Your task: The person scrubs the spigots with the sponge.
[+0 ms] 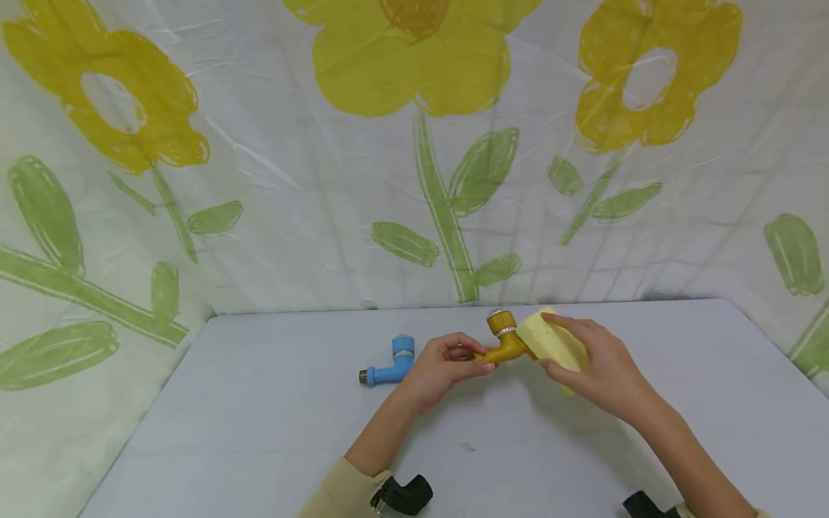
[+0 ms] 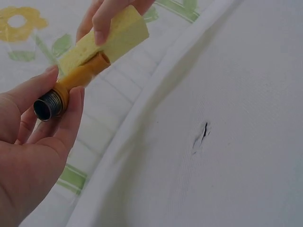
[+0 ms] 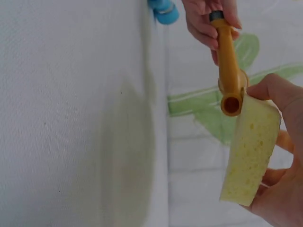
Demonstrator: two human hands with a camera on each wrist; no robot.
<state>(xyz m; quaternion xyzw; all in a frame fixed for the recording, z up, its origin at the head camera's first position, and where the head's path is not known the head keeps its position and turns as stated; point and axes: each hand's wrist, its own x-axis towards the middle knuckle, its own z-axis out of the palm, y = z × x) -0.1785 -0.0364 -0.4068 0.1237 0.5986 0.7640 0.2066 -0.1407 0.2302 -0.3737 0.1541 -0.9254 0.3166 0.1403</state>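
A yellow-orange faucet [image 1: 507,350] with a ribbed round knob is held above the table by my left hand [image 1: 446,367], whose fingers and thumb pinch its threaded inlet end. In the left wrist view the dark thread [image 2: 49,107] pokes out between thumb and fingers. My right hand [image 1: 606,368] grips a pale yellow sponge [image 3: 253,149] by its edges. One face of the sponge lies against the faucet's side near the spout [image 3: 231,104]. The palm side of the right hand is hidden in the head view.
A blue faucet [image 1: 393,365] lies on the white table [image 1: 259,417], left of and behind my left hand. Behind the table's back edge hangs a white sheet [image 1: 291,237] printed with yellow flowers. A small tear [image 2: 205,130] marks the tabletop.
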